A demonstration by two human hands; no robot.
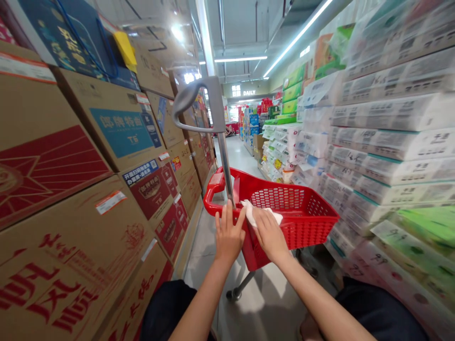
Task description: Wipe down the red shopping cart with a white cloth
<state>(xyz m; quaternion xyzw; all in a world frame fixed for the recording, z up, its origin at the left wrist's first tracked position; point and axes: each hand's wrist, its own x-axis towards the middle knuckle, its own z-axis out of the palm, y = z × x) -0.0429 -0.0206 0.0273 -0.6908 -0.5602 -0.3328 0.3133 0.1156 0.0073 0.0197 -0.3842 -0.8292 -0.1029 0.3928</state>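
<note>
A red plastic shopping basket on wheels (313, 208) stands in the aisle just ahead of me, with a grey metal pull handle (206, 106) rising from its near rim. My left hand (228, 234) rests on the near rim at the foot of the handle pole, fingers stretched upward and a little apart. My right hand (269, 232) lies beside it on the same rim, pressing a white cloth (253, 212) against the plastic with its fingers flat on the cloth.
Stacked brown cartons with red and blue print (81, 189) wall the left side. Wrapped packs of tissue paper (387, 156) pile high on the right. The grey aisle floor (236, 154) runs on toward far shelves and a DAILY sign (249, 93).
</note>
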